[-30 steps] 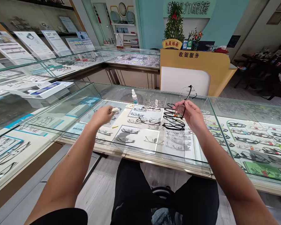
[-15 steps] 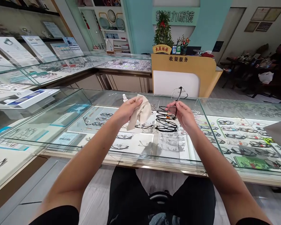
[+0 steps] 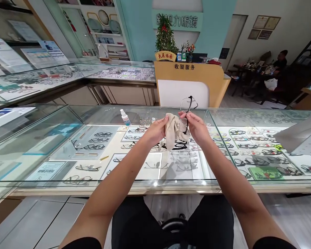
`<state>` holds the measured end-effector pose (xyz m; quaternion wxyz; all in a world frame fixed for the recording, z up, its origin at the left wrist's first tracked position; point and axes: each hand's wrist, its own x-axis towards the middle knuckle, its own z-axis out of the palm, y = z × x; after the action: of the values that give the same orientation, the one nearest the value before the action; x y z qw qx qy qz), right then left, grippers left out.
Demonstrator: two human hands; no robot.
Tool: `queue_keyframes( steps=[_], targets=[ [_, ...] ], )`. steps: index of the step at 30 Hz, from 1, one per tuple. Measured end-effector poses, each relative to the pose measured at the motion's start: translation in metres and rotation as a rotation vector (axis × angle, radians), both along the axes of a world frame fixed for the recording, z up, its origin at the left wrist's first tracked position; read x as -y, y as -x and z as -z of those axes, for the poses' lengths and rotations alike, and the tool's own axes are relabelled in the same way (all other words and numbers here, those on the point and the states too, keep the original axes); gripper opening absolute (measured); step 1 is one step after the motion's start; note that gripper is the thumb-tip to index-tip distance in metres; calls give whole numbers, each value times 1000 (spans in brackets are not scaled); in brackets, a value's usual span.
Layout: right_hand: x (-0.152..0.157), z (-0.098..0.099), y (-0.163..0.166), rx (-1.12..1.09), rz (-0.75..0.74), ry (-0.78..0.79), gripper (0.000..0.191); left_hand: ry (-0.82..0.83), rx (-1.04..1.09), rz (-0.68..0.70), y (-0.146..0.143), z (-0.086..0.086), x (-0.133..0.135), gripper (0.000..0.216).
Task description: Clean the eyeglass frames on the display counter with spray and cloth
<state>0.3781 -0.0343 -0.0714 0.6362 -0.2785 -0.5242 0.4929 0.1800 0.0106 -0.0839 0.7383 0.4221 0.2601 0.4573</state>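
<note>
My left hand (image 3: 157,130) pinches a beige cleaning cloth (image 3: 172,133), which hangs down in loose folds. Right beside it, my right hand (image 3: 196,126) grips a pair of black-framed eyeglasses (image 3: 188,107), held on end above the glass counter. The cloth's right side meets the lower lens, though I cannot tell how firmly. Below the hands, several black eyeglasses (image 3: 180,145) lie in a row on the counter, partly hidden by the cloth. A white spray bottle (image 3: 125,117) stands on the glass to the left of my left hand.
The glass display counter (image 3: 145,176) holds many eyeglasses under its top. A grey-white panel (image 3: 300,138) juts in at the right. Beyond stands a yellow cashier desk (image 3: 189,71) with a plant (image 3: 166,36). A person (image 3: 281,62) sits at a far table.
My left hand has brought the cloth rightward to the eyeglasses in my right hand. The view has swung to the right, and the spray bottle now shows fully.
</note>
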Motion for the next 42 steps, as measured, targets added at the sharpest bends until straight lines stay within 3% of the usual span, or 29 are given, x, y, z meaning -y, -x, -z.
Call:
queue_keyframes(
  steps=[4, 10, 15, 24, 30, 33, 38, 42],
  targets=[
    [4, -2, 1, 40, -9, 20, 33, 26, 36, 52, 1, 4, 3, 33],
    [9, -2, 2, 167, -50, -45, 36, 87, 83, 99, 2, -4, 8, 28],
    [10, 2, 6, 338, 8, -118, 43, 1, 48, 163, 1, -6, 15, 49],
    [6, 9, 13, 387, 44, -142, 52, -7, 5, -46, -9, 0, 23, 70],
    [8, 9, 14, 382, 61, -102, 52, 2, 93, -178, -12, 1, 22, 46],
    [9, 8, 14, 350, 64, -73, 49, 4, 91, -179, -12, 1, 20, 35],
    [9, 6, 13, 252, 31, -8, 43, -63, 23, -79, -4, -2, 15, 40],
    [8, 6, 10, 203, 16, 21, 44, -100, -40, -94, 5, -3, 9, 40]
  ],
)
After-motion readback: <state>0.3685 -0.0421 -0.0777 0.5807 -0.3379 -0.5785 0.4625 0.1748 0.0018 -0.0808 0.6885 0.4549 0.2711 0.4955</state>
